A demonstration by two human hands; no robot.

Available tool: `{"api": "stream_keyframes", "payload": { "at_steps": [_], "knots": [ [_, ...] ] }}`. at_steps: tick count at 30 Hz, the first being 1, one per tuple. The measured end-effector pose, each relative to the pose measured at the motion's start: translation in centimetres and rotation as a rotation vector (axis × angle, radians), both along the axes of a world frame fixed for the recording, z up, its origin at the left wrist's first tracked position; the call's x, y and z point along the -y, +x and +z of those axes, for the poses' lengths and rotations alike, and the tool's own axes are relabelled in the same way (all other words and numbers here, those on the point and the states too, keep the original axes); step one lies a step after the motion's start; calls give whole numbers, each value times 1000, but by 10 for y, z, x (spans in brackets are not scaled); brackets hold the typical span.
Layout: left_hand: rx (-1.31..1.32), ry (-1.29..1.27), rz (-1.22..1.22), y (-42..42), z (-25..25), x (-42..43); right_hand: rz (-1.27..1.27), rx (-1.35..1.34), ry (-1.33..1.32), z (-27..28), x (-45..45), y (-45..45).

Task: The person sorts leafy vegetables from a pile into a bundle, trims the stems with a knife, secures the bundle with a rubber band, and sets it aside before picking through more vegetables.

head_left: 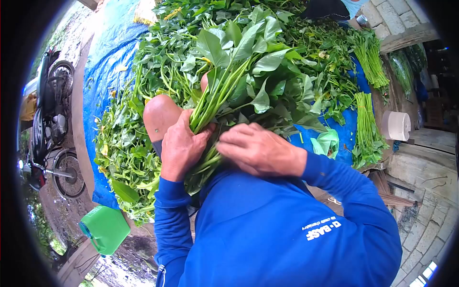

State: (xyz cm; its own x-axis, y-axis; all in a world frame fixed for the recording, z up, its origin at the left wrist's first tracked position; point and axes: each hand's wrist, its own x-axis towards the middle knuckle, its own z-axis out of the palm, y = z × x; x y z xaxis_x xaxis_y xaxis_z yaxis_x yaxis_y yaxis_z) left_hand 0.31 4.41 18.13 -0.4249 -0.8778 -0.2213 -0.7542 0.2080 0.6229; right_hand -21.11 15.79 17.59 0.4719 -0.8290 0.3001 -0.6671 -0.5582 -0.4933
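Note:
My left hand [184,146] is closed around a bunch of leafy green stems [222,98], whose broad leaves fan out upward and to the right. Just right of it, my right hand [258,149] lies over more stems and leaves in my lap, its fingers bent together. Whatever those fingers pinch is hidden beneath them. A large heap of the same loose leafy greens [162,64] spreads in front of me and to my left, around my bare knee.
Under the heap lies a blue tarp [103,95]. Tied bundles of greens [366,126] rest at the right, near a light green plastic bag [326,142] and a pale roll [396,126]. A green jug [105,230] stands lower left; a motorcycle [55,126] is beyond.

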Motion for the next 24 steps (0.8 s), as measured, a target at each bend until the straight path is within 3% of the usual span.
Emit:
{"api": "stream_keyframes", "payload": {
  "at_steps": [2,4,5,6,10,11,12,13,15,17,20,21,23,24],
  "knots": [
    [-30,4,-24,0,3,0,24,-105,39,-5,8,-2],
    [112,-89,-36,-5,13,-8,117,-207,143,6,11,-5],
    [184,-138,-41,-6,17,-12,195,-215,185,19,10,-7],
    [162,-349,-99,0,5,-19,212,-210,219,25,7,-9],
    [229,-450,-155,0,-7,-36,265,-141,519,29,4,-26],
    [214,-456,-146,0,-7,-36,177,203,218,38,6,-30],
    [200,-457,-143,1,-6,-37,25,109,-46,61,18,-28],
    [183,-463,-146,0,-5,-37,-46,-53,-101,82,26,-35],
    [210,-460,-164,1,-7,-38,-193,-520,-52,65,41,-52],
    [218,-467,-173,1,-6,-38,-155,-707,-197,32,55,-78],
    [153,-396,-233,3,5,-40,-181,-612,-368,4,61,-89],
    [102,-320,-296,12,26,-39,-227,-520,-544,-5,58,-89],
    [33,-270,-435,30,51,-50,-287,-452,-590,-42,48,-99],
    [-48,-228,-423,40,31,-57,-312,-452,-552,-66,43,-107]
  ]
}}
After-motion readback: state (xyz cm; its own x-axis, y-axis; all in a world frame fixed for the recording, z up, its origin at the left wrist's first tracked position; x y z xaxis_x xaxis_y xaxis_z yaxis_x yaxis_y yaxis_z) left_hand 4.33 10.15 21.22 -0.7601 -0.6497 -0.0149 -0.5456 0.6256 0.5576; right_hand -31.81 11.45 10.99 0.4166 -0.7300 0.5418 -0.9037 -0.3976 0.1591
